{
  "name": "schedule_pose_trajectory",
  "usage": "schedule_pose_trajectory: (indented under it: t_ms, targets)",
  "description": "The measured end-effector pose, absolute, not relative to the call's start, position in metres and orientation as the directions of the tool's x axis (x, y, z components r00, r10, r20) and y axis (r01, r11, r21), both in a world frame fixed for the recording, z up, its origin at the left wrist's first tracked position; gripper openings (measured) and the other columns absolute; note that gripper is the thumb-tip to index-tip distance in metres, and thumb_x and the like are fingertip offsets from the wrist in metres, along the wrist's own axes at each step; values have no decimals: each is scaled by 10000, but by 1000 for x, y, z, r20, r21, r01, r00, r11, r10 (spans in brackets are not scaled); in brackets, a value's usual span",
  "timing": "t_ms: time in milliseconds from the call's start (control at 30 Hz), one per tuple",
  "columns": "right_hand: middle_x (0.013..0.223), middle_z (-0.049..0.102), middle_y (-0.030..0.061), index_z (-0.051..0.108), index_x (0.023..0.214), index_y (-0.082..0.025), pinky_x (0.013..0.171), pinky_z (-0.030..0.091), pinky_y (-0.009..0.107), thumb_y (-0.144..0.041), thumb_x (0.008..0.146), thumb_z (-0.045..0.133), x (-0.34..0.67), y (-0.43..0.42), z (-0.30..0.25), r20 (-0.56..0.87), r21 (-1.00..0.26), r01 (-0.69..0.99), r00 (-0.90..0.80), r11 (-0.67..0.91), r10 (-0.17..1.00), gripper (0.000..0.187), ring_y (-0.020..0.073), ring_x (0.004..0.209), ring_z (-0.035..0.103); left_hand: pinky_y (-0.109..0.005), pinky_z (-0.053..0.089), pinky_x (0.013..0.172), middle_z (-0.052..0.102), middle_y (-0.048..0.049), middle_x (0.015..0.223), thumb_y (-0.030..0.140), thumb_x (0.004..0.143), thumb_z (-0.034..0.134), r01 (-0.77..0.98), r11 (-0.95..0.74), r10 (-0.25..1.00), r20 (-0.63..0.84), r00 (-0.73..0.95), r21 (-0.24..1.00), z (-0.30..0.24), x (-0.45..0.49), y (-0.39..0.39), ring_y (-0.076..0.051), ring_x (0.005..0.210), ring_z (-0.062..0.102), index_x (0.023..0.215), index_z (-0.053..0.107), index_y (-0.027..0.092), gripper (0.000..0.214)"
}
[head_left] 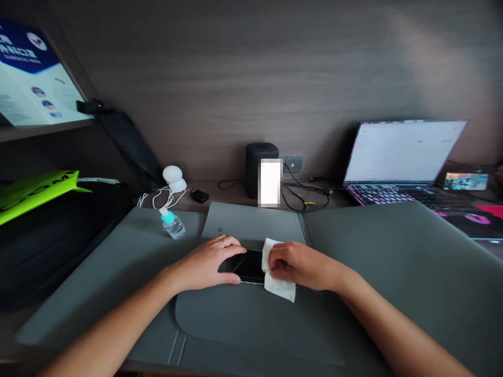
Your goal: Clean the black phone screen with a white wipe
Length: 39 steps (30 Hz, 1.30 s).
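**Count on the bench**

Two hands: left (pixel 208 264), right (pixel 293 264). One phone (pixel 251 266), one wipe (pixel 277 285), one bottle (pixel 172 223), one laptop (pixel 396 162), one speaker (pixel 255 167), one grey mat (pixel 393 251), one white earphone set (pixel 173 183), one small black case (pixel 199 196).

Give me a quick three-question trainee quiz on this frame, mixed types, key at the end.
1. True or false: the left hand rests on the black phone.
2. What does the right hand press against the phone? A) sponge B) white wipe C) brush
3. What stands on the grey mat left of the hands?

Key:
1. True.
2. B, the white wipe.
3. A small clear bottle with a teal cap.
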State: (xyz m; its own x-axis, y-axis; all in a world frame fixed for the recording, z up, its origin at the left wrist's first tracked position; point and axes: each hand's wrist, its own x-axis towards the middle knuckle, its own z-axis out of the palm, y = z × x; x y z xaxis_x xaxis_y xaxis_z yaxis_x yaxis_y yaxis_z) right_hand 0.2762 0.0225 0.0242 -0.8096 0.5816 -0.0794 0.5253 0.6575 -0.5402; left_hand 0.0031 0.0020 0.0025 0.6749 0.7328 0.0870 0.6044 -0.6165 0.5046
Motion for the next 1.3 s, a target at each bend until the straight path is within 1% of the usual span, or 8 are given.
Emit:
schedule_pose_trajectory:
  t_ms: [133,267,467,633,800,967,1133,1300]
  targets:
    - [910,653,66,689,927,-146,698,452,252,-208,943,526,273,21,25,-23,-588,448,-841,674,540,175,143,772,596,-392,446,994,574,-39,1266,323,833,722,610,-614,735,82,673,501,4,4,2,-251,1157,551,1334,516,318,542]
    - [965,657,92,710,1011,-147,766,466,277,-242,968,508,274,24,24,18,-570,476,-807,669,590,227,165,846,612,-399,450,990,577,-38,1270,335,826,729,613,-607,741,81,667,505,2,3,2,-261,1166,550,1341,512,326,559]
    - [783,633,48,704,784,-144,724,455,266,-274,969,520,276,22,30,-39,-548,469,-842,693,539,291,151,750,591,-392,447,998,581,-36,1273,327,829,729,617,-608,741,79,667,500,3,2,2,-259,1170,551,1343,514,323,557]
    - [947,654,72,717,862,-159,868,456,309,-279,972,529,274,19,32,39,-554,422,-848,718,528,249,179,939,600,-394,450,986,588,-34,1257,310,823,734,616,-600,743,71,666,510,6,4,1,-257,1155,552,1347,508,326,571]
    - [931,657,72,722,895,-154,813,472,309,-285,987,508,278,20,31,18,-555,450,-834,699,552,268,169,865,611,-403,447,987,579,-44,1275,320,820,734,633,-593,752,60,656,497,6,4,1,-264,1168,541,1378,473,320,616]
    - [955,660,73,720,858,-158,868,458,320,-283,973,534,279,19,32,39,-527,447,-837,723,546,253,189,950,601,-401,448,985,576,-48,1269,327,825,732,630,-598,749,66,659,495,4,3,1,-266,1163,544,1383,467,317,619]
    - [915,655,67,719,853,-154,809,465,294,-298,982,521,279,19,34,8,-525,468,-832,711,554,277,172,867,609,-392,448,980,579,-42,1260,320,831,724,638,-597,751,62,657,487,5,3,0,-265,1161,543,1390,460,314,618]
    - [960,662,72,726,850,-152,824,457,286,-310,979,529,279,19,33,26,-536,456,-832,710,554,283,173,905,611,-385,446,981,579,-36,1263,321,838,720,641,-600,749,53,661,479,5,3,0,-257,1164,540,1390,457,318,612]
